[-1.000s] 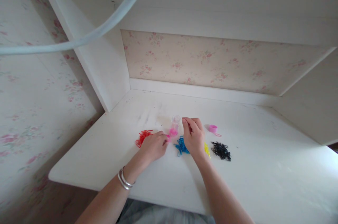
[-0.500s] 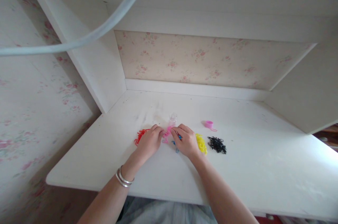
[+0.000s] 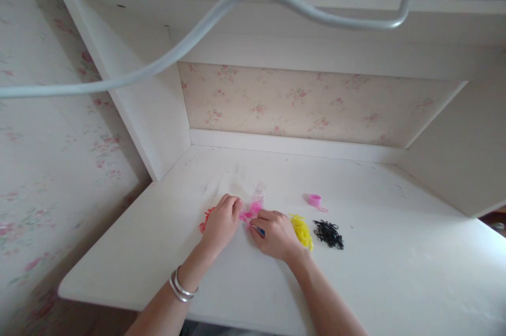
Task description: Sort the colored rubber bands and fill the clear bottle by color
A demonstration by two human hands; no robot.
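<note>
- Pink elastic bands (image 3: 245, 216) lie loose on the white desk (image 3: 395, 267) between the two hands, probably kept central so either set of fingertips can reach them.
- Clear container (image 3: 260, 189): just beyond the bands, with pink at its near end; whether it stands or lies I cannot tell. Its spot seems chosen for a short reach.
- Left hand (image 3: 222, 221): fingers bent, tips drawn together beside the pink bands, partly covering the red bands (image 3: 206, 221). Whether they pinch a band I cannot tell.
- Right hand (image 3: 275, 234): curled low over the blue bands (image 3: 260, 231), thumb near the index finger; any grip is hidden. The low wrist probably steadies small work.
- Yellow bands (image 3: 301, 231) and black bands (image 3: 329, 234) form separate heaps to the right, apparently to keep colours unmixed.
- Pink cap (image 3: 314, 200): behind the black heap, apart from both hands, seemingly set out of the way.
</note>
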